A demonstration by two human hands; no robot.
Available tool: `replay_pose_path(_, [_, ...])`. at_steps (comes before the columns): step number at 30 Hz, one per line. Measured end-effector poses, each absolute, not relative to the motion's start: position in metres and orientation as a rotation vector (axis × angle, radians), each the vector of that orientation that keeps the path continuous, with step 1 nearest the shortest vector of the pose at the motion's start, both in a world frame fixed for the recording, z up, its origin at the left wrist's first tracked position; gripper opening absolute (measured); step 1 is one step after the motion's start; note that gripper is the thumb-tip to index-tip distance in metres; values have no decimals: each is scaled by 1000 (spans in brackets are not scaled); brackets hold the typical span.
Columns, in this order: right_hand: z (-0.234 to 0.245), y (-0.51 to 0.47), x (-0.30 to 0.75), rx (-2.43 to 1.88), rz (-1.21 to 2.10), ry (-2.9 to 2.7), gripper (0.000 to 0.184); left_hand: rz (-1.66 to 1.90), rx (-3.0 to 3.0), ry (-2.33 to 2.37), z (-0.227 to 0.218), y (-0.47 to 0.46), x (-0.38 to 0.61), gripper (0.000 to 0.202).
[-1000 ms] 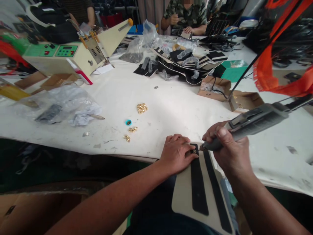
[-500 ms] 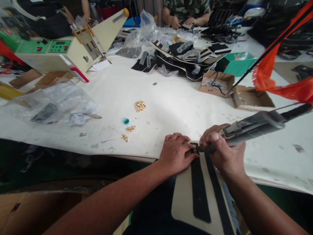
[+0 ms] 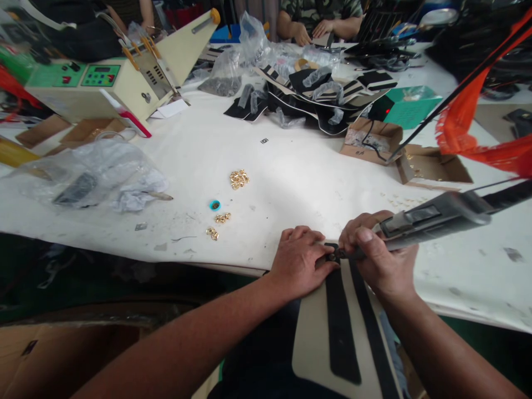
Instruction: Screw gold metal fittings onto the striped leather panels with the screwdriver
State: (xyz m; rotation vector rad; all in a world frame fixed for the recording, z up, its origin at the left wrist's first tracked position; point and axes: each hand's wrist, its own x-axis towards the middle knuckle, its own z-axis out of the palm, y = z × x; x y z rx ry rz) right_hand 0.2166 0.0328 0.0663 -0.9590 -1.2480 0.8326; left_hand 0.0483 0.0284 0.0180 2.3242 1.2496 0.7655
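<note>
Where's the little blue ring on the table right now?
Head view, left of centre: the blue ring lies on the white table, between the larger gold fittings pile and the smaller gold pieces.

The panel [image 3: 316,343] is cream with two black stripes running its length. The tool [image 3: 432,219] is grey, the tabletop [image 3: 291,166] off-white (smudged here and there with grey). The fittings [image 3: 239,178] are gold, the ring [image 3: 215,205] turquoise. The machine [image 3: 124,94] is cream with a green control face. The fringed cloth [image 3: 469,119] is orange-red, the box [image 3: 409,108] teal-green. The stacked pieces [image 3: 328,94] repeat the cream-and-black stripes.
</note>
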Motion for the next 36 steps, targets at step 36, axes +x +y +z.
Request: replay_pose_path(36, [57, 38, 218, -992, 961, -1299, 39, 717, 2348, 1248, 19, 27, 47, 26])
